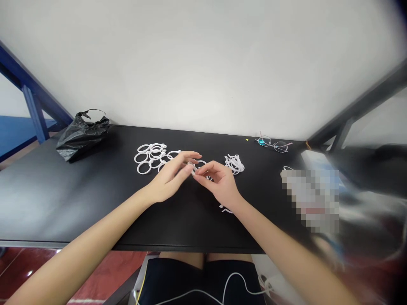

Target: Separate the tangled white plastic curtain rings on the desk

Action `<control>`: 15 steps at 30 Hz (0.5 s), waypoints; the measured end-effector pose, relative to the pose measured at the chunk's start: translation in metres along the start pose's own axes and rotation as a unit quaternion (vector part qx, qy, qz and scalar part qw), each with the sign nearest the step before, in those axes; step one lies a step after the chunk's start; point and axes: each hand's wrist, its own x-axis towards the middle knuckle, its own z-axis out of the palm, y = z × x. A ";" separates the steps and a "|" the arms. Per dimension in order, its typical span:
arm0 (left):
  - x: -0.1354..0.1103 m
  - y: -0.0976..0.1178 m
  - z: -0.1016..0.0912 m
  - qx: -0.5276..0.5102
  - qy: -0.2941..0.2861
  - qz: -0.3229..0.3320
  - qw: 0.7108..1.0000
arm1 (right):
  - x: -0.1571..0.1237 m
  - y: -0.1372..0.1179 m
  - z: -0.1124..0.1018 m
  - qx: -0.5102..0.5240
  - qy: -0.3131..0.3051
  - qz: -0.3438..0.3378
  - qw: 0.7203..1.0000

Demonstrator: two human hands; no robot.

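Both hands meet over the middle of the black table, on a small white plastic ring (pixel 192 169). My left hand (pixel 171 177) has its thumb and index finger closed at the ring's left side. From the right, my right hand (pixel 221 183) pinches it between thumb and fingertips. Fingers hide most of the ring. Several closed white rings (pixel 144 167) lie grouped to the left of my left hand, some overlapping. A tangled pile of white plastic rings (pixel 234 164) sits beyond my right hand. More white pieces (pixel 226 209) show partly beneath my right wrist.
A black plastic bag (pixel 84 137) stands at the table's back left. Eyeglasses (pixel 272 144) lie at the back right, near a tiny yellow bit (pixel 247 139). Blurred, pixelated items (pixel 310 199) occupy the right side. A white cable (pixel 237 274) crosses my lap.
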 end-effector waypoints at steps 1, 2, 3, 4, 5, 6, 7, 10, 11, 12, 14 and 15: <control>0.000 0.000 0.004 -0.022 -0.017 -0.007 1.000 | 0.001 0.000 -0.001 0.039 0.005 0.019 0.999; -0.001 -0.001 0.007 -0.032 -0.033 -0.017 0.999 | 0.003 0.001 -0.003 0.067 0.006 0.034 0.997; -0.001 -0.003 0.009 -0.037 -0.043 -0.028 0.998 | 0.004 0.001 -0.004 0.086 0.006 0.045 0.995; -0.001 -0.004 0.010 -0.041 -0.050 -0.040 0.997 | 0.004 0.001 -0.004 0.098 0.007 0.053 0.994; -0.001 -0.005 0.011 -0.047 -0.056 -0.049 0.996 | 0.004 0.001 -0.005 0.104 0.008 0.060 0.993; -0.001 -0.006 0.012 -0.057 -0.062 -0.056 0.995 | 0.004 0.000 -0.005 0.107 0.008 0.067 0.992; 0.000 -0.007 0.012 -0.069 -0.071 -0.060 0.993 | 0.004 0.000 -0.004 0.109 0.008 0.073 0.991; 0.000 -0.009 0.012 -0.105 -0.106 -0.058 0.987 | 0.002 -0.003 -0.002 0.119 -0.004 0.087 0.989; 0.000 -0.010 0.012 -0.114 -0.114 -0.054 0.985 | 0.001 -0.003 -0.001 0.123 -0.008 0.092 0.988; 0.000 -0.011 0.013 -0.123 -0.117 -0.049 0.984 | 0.001 -0.004 0.000 0.126 -0.008 0.095 0.987; 0.001 -0.014 0.015 -0.137 -0.113 -0.047 0.983 | 0.000 -0.003 0.001 0.123 -0.004 0.096 0.988; 0.001 -0.016 0.016 -0.137 -0.107 -0.050 0.983 | -0.001 -0.003 0.001 0.117 0.000 0.092 0.989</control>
